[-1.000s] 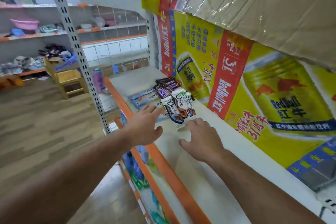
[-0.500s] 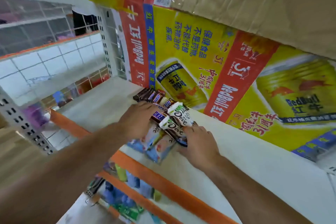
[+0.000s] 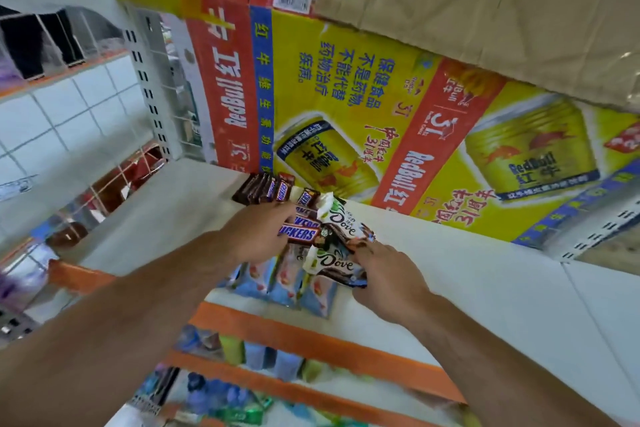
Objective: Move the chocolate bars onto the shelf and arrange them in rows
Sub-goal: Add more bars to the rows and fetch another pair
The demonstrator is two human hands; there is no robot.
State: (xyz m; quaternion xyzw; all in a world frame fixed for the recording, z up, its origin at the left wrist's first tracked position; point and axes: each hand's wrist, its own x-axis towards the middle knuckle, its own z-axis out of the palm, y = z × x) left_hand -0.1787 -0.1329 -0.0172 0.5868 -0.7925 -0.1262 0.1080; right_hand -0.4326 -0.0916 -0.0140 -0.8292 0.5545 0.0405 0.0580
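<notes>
Your left hand [image 3: 263,236] sits at the centre of the view, palm down on the white shelf [image 3: 467,288], its fingers curled loosely over the near ends of the Snickers bars [image 3: 299,230]; the fingertips are hidden under the hand, so you cannot tell whether it grips one or only presses on them. Your right hand [image 3: 388,276] lies at about 4 o'clock from the left one, fingers bent and closed on the edge of the lower of two Dove bars [image 3: 334,265], which it pinches at its right end. The second Dove bar [image 3: 341,218] lies just above it, at about 12 o'clock from your right fingers, overlapping the first and touching the Snickers bars on its left. More Snickers bars [image 3: 266,189] stand on edge in a tight row at about 12 o'clock from your left hand, close against the yellow and red Red Bull carton [image 3: 346,97] that forms the back wall of the shelf. Beneath your hands, at about 6 o'clock, several pale blue packets [image 3: 277,282] lie flat side by side near the front of the shelf, partly covered by the Dove bars. The shelf's orange front strip [image 3: 311,340] runs diagonally below them. A brown cardboard box [image 3: 485,3] overhangs the carton at the upper right. Blurred goods fill the lower shelf [image 3: 225,392] at about 7 o'clock.
</notes>
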